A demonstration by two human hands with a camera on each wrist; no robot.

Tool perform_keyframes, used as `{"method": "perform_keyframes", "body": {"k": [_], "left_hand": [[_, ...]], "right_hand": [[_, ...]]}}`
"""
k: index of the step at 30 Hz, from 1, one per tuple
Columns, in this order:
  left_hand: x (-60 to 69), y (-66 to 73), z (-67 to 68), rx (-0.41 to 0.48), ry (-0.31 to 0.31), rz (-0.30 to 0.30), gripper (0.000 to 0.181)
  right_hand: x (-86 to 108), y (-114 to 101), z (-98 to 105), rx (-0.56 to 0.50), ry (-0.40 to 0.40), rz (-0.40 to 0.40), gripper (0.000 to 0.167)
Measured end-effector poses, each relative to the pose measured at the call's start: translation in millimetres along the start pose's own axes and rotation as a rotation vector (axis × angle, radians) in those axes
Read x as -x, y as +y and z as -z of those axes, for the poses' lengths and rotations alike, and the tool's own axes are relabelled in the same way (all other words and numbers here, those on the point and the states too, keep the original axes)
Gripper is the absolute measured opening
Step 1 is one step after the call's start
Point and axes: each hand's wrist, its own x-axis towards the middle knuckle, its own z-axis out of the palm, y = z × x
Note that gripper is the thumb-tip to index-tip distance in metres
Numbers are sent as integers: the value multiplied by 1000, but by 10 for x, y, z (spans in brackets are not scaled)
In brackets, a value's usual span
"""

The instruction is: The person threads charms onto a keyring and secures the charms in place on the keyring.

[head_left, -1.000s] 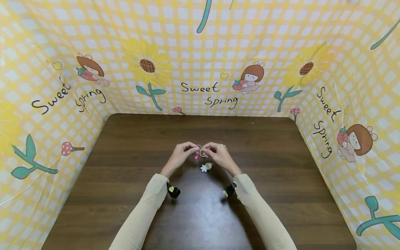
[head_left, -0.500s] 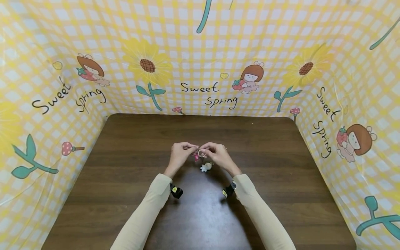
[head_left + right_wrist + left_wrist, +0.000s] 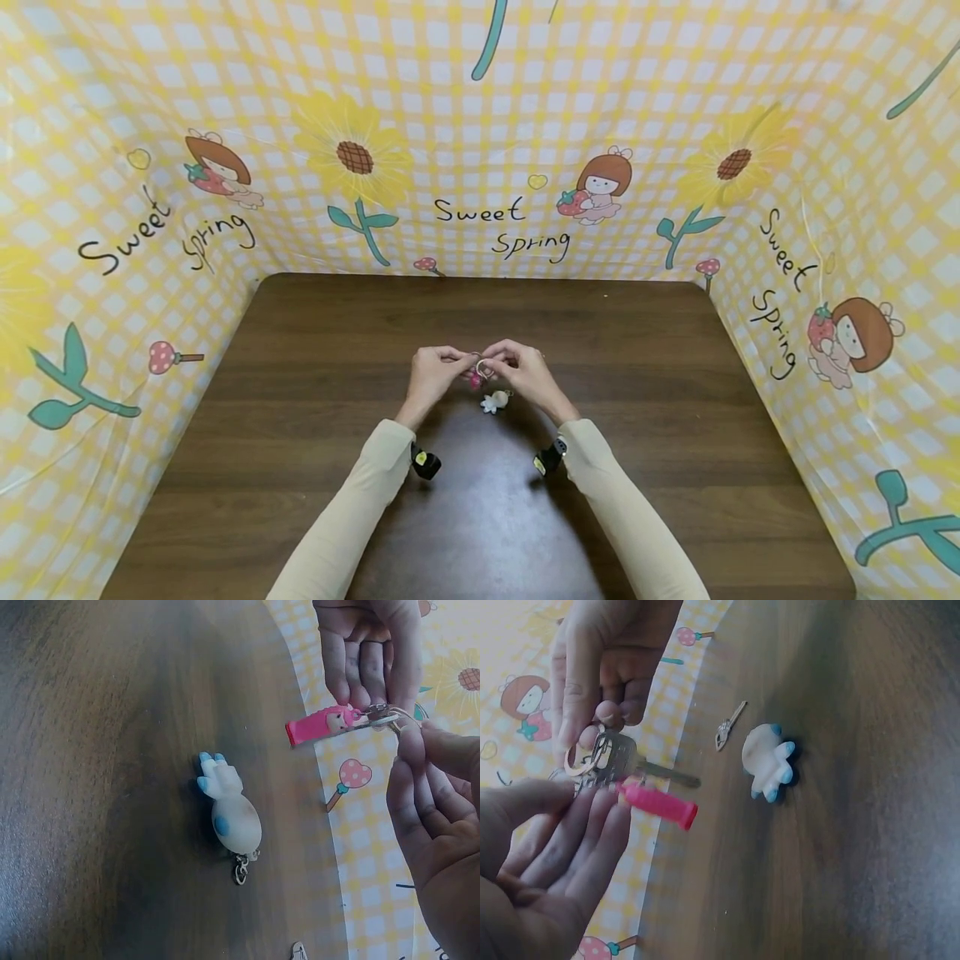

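Over the middle of the table, my left hand point(image 3: 433, 372) and right hand point(image 3: 522, 370) meet at a metal key ring point(image 3: 482, 367). Fingertips of both hands pinch the ring, or the metal right beside it. From it hang silver keys point(image 3: 615, 756) and a pink figure charm point(image 3: 660, 806), close to the left fingers. Exactly where the left fingertips grip among ring and keys is partly hidden. Below the hands, a white figure keychain point(image 3: 236, 821) with blue tips and a short chain lies on the table. Near it is a small slim silver piece point(image 3: 731, 726), its kind unclear.
The brown wooden table point(image 3: 637, 500) has rounded far corners. Yellow-and-white checked cloth point(image 3: 480, 125) with printed flowers and figures stands as walls at the back and both sides. A black camera sits on each wrist.
Both hands stay at the ring. The left wrist has shifted slightly right, and the pink charm has swung a little right, nearer the ring. The white keychain has not moved.
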Motion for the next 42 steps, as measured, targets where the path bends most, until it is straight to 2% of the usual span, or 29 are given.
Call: {"method": "perform_keyframes", "body": {"k": [4, 8, 11, 14, 22, 26, 29, 34, 37, 42], "left_hand": [[-12, -7, 27, 122, -119, -36, 16], [-30, -31, 31, 194, -171, -72, 17], [-29, -32, 17, 207, -160, -79, 19], [-22, -26, 0, 192, -123, -80, 20], [9, -2, -40, 1, 12, -111, 13], [14, 10, -51, -42, 42, -122, 14], [12, 11, -44, -32, 29, -100, 14], [0, 1, -25, 63, -22, -49, 12], [-4, 6, -23, 95, -37, -42, 12], [12, 18, -31, 117, -55, -48, 12]], "right_hand": [[-7, 8, 23, 19, 14, -5, 9], [-16, 11, 33, 15, 17, -8, 8], [-16, 14, 38, 13, 18, -10, 8], [-12, 9, 43, 26, 25, -12, 7], [19, -27, 38, 2, 4, -66, 5], [23, -38, 37, 17, 18, -76, 6], [20, -37, 34, 48, 33, -53, 7], [15, -10, 20, 108, 29, 23, 6], [12, -7, 18, 127, 21, 36, 5], [7, -37, 35, 50, -4, 0, 8]]}}
